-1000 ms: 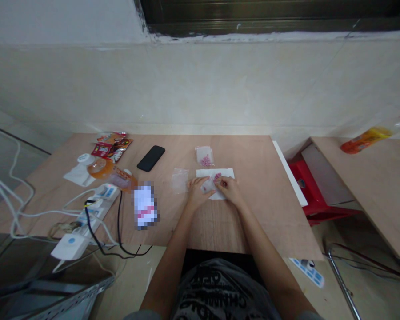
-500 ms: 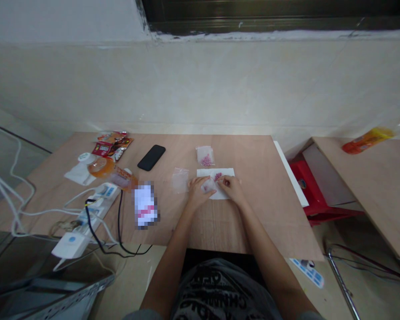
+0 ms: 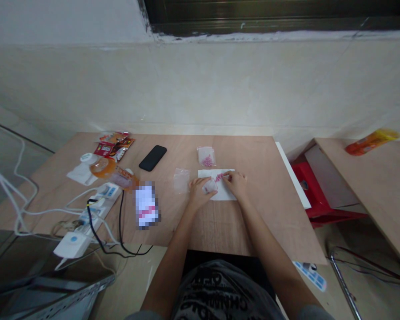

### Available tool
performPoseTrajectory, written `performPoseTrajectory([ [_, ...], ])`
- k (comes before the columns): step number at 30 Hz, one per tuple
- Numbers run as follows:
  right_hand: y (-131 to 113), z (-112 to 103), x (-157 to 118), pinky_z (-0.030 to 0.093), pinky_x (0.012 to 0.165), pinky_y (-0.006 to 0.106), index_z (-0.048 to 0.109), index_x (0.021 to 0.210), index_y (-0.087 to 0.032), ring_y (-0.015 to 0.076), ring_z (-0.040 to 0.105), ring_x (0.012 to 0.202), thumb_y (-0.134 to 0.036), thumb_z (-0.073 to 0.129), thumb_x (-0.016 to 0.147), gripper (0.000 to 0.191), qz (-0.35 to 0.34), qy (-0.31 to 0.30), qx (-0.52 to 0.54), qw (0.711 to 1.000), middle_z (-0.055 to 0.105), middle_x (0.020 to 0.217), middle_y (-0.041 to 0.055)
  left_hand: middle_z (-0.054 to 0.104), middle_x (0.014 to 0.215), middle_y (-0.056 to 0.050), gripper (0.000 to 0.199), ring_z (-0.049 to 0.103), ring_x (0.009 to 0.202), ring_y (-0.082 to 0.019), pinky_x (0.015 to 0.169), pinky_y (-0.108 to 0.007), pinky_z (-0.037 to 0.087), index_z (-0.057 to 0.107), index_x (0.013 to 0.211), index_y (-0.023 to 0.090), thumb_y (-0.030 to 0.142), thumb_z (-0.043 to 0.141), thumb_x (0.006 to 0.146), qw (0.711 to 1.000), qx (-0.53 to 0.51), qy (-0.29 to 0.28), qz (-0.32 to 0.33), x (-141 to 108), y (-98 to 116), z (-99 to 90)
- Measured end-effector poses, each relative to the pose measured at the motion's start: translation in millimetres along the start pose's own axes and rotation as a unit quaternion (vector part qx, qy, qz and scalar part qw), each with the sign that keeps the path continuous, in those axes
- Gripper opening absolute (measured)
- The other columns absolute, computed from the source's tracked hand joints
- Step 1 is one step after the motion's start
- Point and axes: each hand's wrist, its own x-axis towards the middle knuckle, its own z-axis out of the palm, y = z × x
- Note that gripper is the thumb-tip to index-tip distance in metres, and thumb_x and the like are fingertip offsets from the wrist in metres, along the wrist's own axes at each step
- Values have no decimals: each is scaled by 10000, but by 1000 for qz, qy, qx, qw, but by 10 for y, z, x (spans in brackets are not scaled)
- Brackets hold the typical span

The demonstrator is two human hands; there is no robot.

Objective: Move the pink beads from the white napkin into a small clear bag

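On a white sheet (image 3: 225, 194) lies a small heap of pink beads (image 3: 219, 177). My left hand (image 3: 200, 190) is closed on a small clear bag (image 3: 209, 186) at the left part of the sheet, thumb below and fingers above. The fingers of my right hand (image 3: 236, 183) are pinched together at the right edge of the beads; whatever is between the fingertips is too small to make out. Behind the sheet rests another clear bag with pink beads (image 3: 206, 157). A flat clear bag (image 3: 181, 180) lies left of my left hand.
Left on the table (image 3: 263, 178) are a black phone (image 3: 153, 158), a blurred lit screen (image 3: 147, 206), an orange drink bottle (image 3: 111, 172), snack packets (image 3: 115, 144) and a power strip (image 3: 86, 222) with cables. A red stool (image 3: 315, 191) stands at right.
My right hand has moved slightly right along the sheet, and the pink beads look more spread out. My left hand still holds the small bag. The view has shifted a little.
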Motion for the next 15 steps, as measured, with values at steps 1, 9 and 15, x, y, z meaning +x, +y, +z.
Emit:
performPoseTrajectory([
  [1,-9,3,5,274,780,330,705,975,-243,197,569,848,-371,514,887,245,-1,0,-5,1000,672,790,19,666,1225,-65,582,552,1172,-285,1066,-485,325,641,1198,274,373,827,656,1000,0,-1,-1,0,-2,1],
  [9,-59,10,24,259,775,334,701,944,-234,206,558,857,-377,523,887,235,3,-3,-10,1000,673,770,22,672,1208,-63,583,558,1157,-284,1070,-483,327,644,1198,265,366,828,654,1000,-5,7,5,-2,-13,8],
  [15,-65,31,20,256,760,327,690,936,-231,208,546,868,-388,509,896,243,7,-1,-10,1000,662,755,22,670,1217,-60,585,555,1170,-284,1076,-487,332,642,1200,278,367,830,654,1000,-6,2,1,-3,-5,5],
])
